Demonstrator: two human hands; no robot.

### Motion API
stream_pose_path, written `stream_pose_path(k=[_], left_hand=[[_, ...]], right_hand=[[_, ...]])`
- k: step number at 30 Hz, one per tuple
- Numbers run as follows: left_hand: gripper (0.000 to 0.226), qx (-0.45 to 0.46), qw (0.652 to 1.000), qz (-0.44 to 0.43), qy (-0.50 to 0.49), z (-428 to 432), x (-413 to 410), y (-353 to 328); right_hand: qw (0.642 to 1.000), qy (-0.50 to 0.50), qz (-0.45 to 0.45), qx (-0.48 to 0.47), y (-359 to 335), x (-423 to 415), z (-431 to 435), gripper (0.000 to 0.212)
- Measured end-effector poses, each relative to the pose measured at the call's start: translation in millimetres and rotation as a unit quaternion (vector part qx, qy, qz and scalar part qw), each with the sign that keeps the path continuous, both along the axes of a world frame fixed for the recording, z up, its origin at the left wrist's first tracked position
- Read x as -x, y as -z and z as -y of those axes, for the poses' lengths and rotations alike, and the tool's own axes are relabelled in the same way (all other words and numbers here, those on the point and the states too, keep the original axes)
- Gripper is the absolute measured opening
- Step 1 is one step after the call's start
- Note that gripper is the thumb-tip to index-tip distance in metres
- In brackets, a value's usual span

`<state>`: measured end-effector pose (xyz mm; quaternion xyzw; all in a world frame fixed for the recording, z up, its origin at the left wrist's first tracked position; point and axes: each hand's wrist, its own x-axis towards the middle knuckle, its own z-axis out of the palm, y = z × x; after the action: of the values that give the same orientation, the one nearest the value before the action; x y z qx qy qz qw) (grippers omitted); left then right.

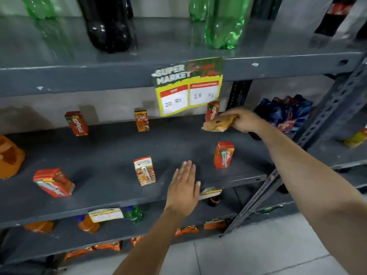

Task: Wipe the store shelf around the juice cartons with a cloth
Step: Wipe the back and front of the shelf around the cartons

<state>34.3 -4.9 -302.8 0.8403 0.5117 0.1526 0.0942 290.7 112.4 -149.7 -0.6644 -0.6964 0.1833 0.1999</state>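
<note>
A dark grey shelf [111,155] holds several small red and orange juice cartons, spaced apart in a back row and a front row. My right hand [245,120] is closed on a crumpled orange-brown cloth [219,123] at the back right of the shelf, just in front of a back-row red carton [212,110]. My left hand [183,187] lies flat and empty on the front part of the shelf, fingers together, between a front-row carton [144,171] and a red carton [224,154].
A price sign [188,86] hangs from the shelf above, where green and dark bottles [224,22] stand. A blue snack bag [286,112] sits right of the cloth. An orange pack [10,157] lies at the far left. A slotted metal upright [327,120] bounds the shelf on the right.
</note>
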Motion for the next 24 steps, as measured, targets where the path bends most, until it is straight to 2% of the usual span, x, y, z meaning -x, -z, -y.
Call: stream_pose_path(k=[3, 5, 8, 11, 14, 16, 19, 20, 21, 24], left_hand=[[0.066, 0.009, 0.994, -0.072, -0.084, -8.6, -14.0, 11.4], [0.069, 0.000, 0.991, -0.091, -0.098, -7.6, -15.7, 17.6], [0.070, -0.012, 0.993, -0.081, -0.089, -10.6, -16.4, 20.5], [0.072, -0.020, 0.993, -0.079, -0.086, -9.7, -14.6, 16.9], [0.070, -0.020, 0.992, -0.083, -0.092, -8.6, -17.7, 16.3], [0.068, -0.023, 0.991, -0.088, -0.098, -7.7, -18.1, 16.1], [0.065, -0.027, 0.991, -0.085, -0.102, -6.9, -20.2, 14.5], [0.065, -0.029, 0.991, -0.084, -0.105, -6.9, -20.4, 14.3], [0.065, -0.031, 0.990, -0.083, -0.107, -7.0, -20.4, 14.3], [0.066, -0.032, 0.990, -0.090, -0.106, -7.0, -19.8, 14.0]], right_hand=[[0.994, -0.049, 0.079, 0.064, 22.9, 6.7, -44.9, 0.050], [0.991, -0.078, 0.084, 0.076, 36.0, 17.9, -66.0, 0.054], [0.971, -0.184, 0.104, 0.116, 57.4, 42.4, -86.1, 0.059], [0.932, -0.287, 0.144, 0.168, 77.4, 53.9, -91.4, 0.067], [0.913, -0.334, 0.154, 0.178, 90.6, 34.3, -90.6, 0.056], [0.921, -0.312, 0.116, 0.201, 100.3, 15.1, -85.7, 0.044], [0.963, -0.130, -0.085, 0.219, 107.7, -10.3, -66.2, 0.048], [0.970, -0.084, -0.098, 0.206, 113.9, -20.2, -62.3, 0.049], [0.977, -0.062, -0.073, 0.192, 115.4, -30.6, -57.4, 0.048], [0.976, -0.047, -0.006, 0.212, 99.8, -57.0, -50.1, 0.037]])
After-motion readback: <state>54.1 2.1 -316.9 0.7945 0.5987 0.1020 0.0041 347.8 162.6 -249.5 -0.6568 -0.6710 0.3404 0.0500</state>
